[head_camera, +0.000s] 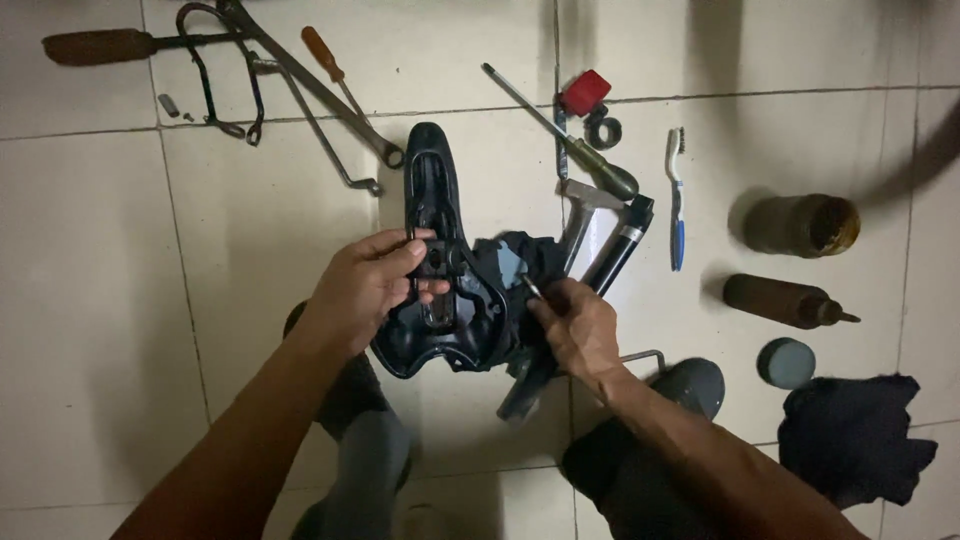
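A black plastic bicycle saddle (440, 270) lies upside down on the pale tiled floor (100, 300), near the middle of the view, with its narrow nose pointing to 12 o'clock. The left hand (365, 285) grips it from 9 o'clock, with the fingers closed around the metal rails and the clamp on the underside. The right hand (580, 325), at 3 o'clock of the saddle, is closed on a thin metal tool (528, 285) whose tip touches the saddle's edge beside a dark crumpled cloth (515, 262); the kind of tool is hard to tell in this dim light.

The saddle looks light and stiff, with a smooth shell that may slip, so the rails seem the surest place to hold it.

At 12 o'clock lie a long green-handled screwdriver (570, 140) and a small red cap-like part (585, 92); at 11 o'clock are an orange-handled screwdriver (330, 65) and bent metal wrenches (320, 110). At 2 o'clock is a white and blue toothbrush (677, 195), and at 3 o'clock lie two brown dirty bottles (790, 262).
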